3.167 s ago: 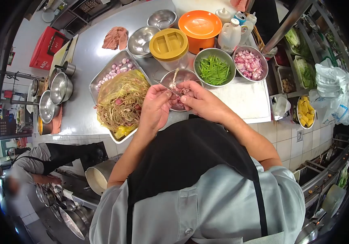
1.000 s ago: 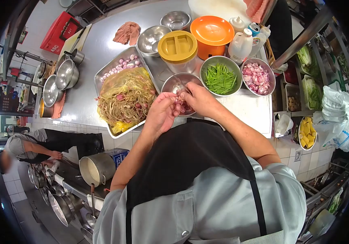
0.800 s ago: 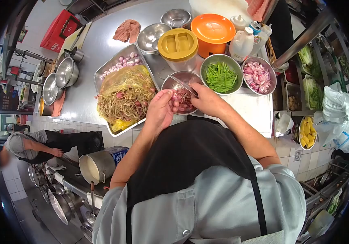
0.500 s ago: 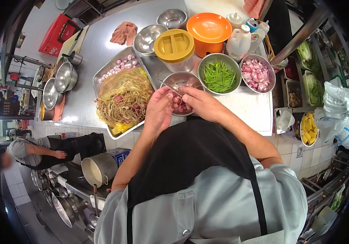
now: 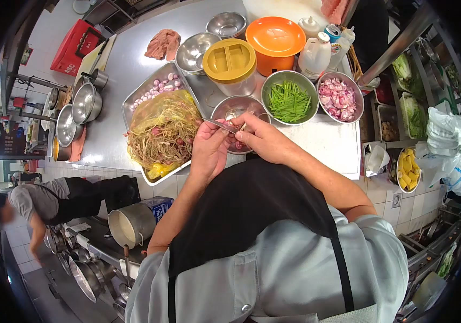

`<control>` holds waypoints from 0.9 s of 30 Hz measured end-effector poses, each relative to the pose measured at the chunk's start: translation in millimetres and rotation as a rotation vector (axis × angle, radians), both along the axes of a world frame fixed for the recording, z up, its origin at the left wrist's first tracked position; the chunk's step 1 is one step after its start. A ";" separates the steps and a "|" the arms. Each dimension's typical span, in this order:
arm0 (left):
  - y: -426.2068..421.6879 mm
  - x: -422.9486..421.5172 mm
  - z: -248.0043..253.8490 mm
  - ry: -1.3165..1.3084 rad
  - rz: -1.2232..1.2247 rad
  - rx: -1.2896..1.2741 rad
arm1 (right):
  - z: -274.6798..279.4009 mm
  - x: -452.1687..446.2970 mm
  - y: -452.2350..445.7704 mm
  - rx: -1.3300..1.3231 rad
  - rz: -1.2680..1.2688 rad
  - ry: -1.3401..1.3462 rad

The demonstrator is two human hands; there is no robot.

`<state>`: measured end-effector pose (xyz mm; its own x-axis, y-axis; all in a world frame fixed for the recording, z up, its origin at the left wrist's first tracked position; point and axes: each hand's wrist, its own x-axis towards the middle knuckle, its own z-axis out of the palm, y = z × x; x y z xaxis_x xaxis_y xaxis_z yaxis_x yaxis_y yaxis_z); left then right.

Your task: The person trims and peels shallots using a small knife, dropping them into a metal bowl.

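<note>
Stainless-steel worktop (image 5: 109, 132): at its near edge, over a round steel bowl (image 5: 229, 106), right hand (image 5: 263, 139) holds a thin metal-bladed knife (image 5: 221, 125) in a narrow grip; left hand (image 5: 211, 145) is pinched near the blade, contents mostly hidden. Rectangular metal tray (image 5: 125, 111) at left carries a translucent yellow bag (image 5: 167, 110) of rooted red bulbs. White-tiled floor (image 5: 165, 187) adjoins; a grey-shirted person (image 5: 53, 199) bends lower left.

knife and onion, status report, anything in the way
Right hand on knife. Left hand pinching small onion at blade, over steel bowl. Onion partly hidden by fingers; no obstruction visible.
</note>
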<state>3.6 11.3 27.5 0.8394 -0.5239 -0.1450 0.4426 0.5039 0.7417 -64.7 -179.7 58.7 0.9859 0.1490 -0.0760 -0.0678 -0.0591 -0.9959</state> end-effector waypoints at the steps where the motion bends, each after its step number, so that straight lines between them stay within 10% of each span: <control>1: 0.6 -0.3 0.5 0.013 -0.004 -0.011 | 4.4 -0.5 -1.5 0.005 0.011 0.020; 20: 6.7 5.2 -10.5 0.136 -0.103 -0.129 | 9.8 2.3 -15.2 0.217 0.010 0.438; 27: 10.1 6.2 -10.4 0.161 -0.136 -0.144 | -13.5 -1.6 -12.0 -0.035 -0.035 0.133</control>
<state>9.8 21.4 17.2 0.7316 -0.6555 -0.1873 0.6206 0.5266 0.5810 -66.3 -191.7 45.2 0.9712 0.1101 -0.2113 -0.2021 -0.0888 -0.9753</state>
